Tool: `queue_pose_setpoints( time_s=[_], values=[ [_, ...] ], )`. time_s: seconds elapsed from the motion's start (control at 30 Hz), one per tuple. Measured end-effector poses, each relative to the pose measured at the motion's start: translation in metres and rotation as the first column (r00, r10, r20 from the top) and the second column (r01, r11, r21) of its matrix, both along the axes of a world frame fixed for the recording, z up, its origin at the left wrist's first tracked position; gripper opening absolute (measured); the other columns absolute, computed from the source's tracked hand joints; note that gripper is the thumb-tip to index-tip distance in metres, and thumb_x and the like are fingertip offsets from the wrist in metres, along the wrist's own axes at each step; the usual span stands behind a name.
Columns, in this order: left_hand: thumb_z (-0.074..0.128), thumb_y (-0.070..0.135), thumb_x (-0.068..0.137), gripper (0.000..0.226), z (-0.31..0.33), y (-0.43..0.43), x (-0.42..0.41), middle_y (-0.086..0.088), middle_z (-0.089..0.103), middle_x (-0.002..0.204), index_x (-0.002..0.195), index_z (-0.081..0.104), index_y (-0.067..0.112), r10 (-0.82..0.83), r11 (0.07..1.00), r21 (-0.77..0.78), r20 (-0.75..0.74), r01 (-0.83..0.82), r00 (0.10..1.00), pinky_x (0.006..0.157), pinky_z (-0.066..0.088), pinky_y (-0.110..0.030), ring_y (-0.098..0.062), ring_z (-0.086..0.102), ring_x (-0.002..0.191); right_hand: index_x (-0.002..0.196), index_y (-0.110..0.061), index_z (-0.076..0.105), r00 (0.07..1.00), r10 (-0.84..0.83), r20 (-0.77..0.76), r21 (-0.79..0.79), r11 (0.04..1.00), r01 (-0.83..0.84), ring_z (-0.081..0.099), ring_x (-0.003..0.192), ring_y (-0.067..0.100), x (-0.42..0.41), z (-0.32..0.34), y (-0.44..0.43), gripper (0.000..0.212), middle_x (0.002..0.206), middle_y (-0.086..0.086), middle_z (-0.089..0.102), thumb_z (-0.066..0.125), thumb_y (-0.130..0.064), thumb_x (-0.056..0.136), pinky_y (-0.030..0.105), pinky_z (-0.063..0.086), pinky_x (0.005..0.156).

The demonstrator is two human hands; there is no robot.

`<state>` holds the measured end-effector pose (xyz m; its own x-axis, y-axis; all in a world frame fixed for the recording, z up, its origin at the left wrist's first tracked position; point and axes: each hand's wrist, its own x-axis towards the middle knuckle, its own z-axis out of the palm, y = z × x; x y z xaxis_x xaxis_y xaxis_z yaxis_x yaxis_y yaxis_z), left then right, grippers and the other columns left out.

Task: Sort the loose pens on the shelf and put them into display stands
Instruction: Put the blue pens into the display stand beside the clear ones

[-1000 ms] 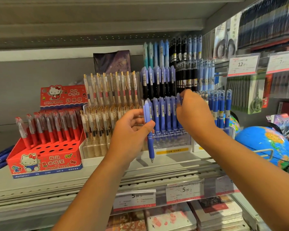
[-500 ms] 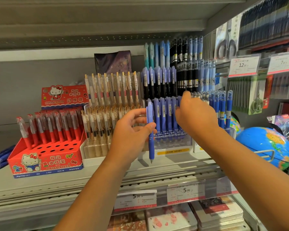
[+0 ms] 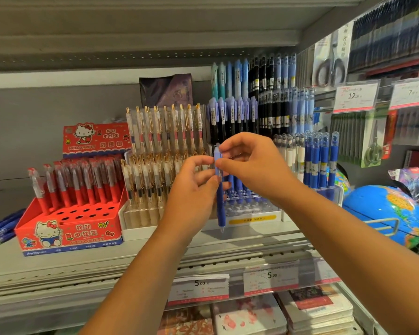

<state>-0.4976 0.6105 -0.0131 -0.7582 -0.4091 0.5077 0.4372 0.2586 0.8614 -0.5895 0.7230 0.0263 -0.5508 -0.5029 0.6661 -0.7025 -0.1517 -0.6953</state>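
The left hand (image 3: pixel 191 192) held a blue pen (image 3: pixel 220 201) upright, tip down, its fingers (image 3: pixel 200 162) and thumb curled around the barrel near the middle. The right hand (image 3: pixel 254 165) pinched the top end of the same pen between thumb and forefinger, with its other fingers loosely bent above. The pen hung in the air in front of a clear display stand (image 3: pixel 259 210) that held a row of similar blue pens, with its tip just above the stand's front edge. Left of that stood a white stand of gold-clipped pens (image 3: pixel 155 165), and further left a red cartoon-cat stand (image 3: pixel 68 235) with red pens in its back rows and open holes in front. A few loose blue pens (image 3: pixel 0 229) lay on the shelf (image 3: pixel 58 264) at the far left. A globe (image 3: pixel 382 213) sat at the right.
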Motion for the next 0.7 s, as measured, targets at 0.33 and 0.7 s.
queue_pose_setpoints(
  time_s=[0.33,0.7],
  values=[
    [0.06,0.009,0.091,0.024,0.007,-0.002,0.006,0.012,0.059,0.099,0.109,0.055,0.025,0.28,0.757,-0.509,-0.313,-0.41,0.907,0.067,0.056,-0.026,-0.004,0.059,0.088,0.095,-0.011,0.07,0.993,-0.119,0.021,-0.124,0.985,0.121,0.069,0.074,0.025,-0.006,0.012,0.008,0.007,0.09,0.005,0.068,0.068,-0.01,0.089,0.038,0.062,0.062],
    [0.068,0.069,0.073,0.091,0.028,-0.049,0.013,0.002,0.047,0.147,0.148,0.032,0.031,0.637,-0.084,-0.948,-0.288,-0.307,0.715,0.106,0.032,-0.047,-0.026,0.046,0.131,0.106,-0.017,0.062,0.949,-0.307,-0.067,-0.113,0.948,0.299,0.066,0.086,0.021,-0.021,0.019,-0.014,0.015,0.093,-0.002,0.063,0.066,-0.015,0.092,0.04,0.058,0.08]
  ],
)
